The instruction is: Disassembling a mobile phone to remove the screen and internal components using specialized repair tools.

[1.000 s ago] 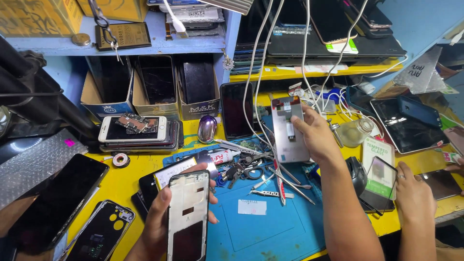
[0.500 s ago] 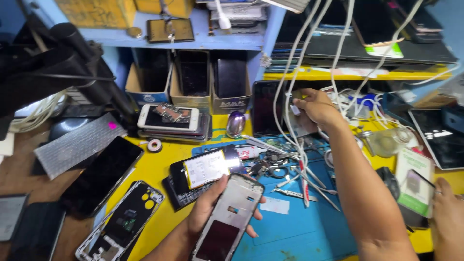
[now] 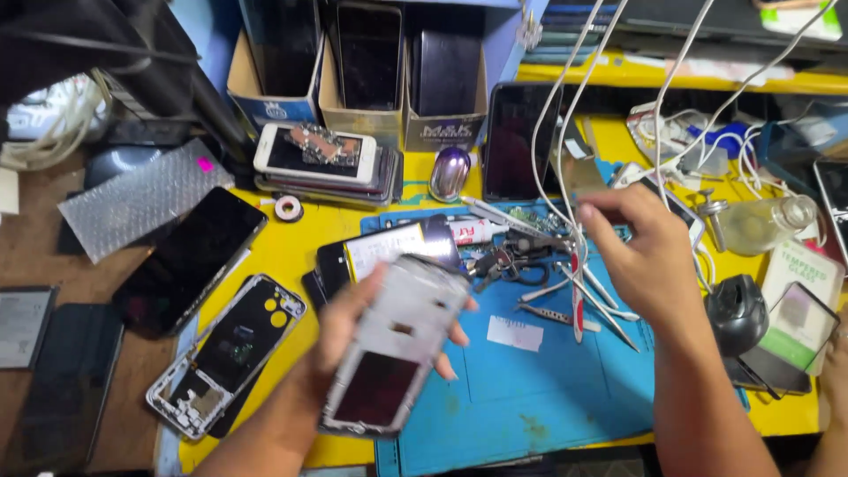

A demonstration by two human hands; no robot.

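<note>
Head view of a yellow-topped workbench carrying a blue rubber repair mat. The left hand is gripping an opened grey smartphone frame with a dark lower panel, fingers wrapped round its edges, holding it tilted above the near left part of the mat. The right hand is hovering over the mat's far edge, among hanging white cables, fingers curled together; whether they are pinching anything cannot be told. Beneath it, metal tweezers and a red-handled tool are lying on the mat. A silver phone chassis with a yellow sticker is lying to the left, and a stack of phones is sitting beside cardboard boxes.
</note>
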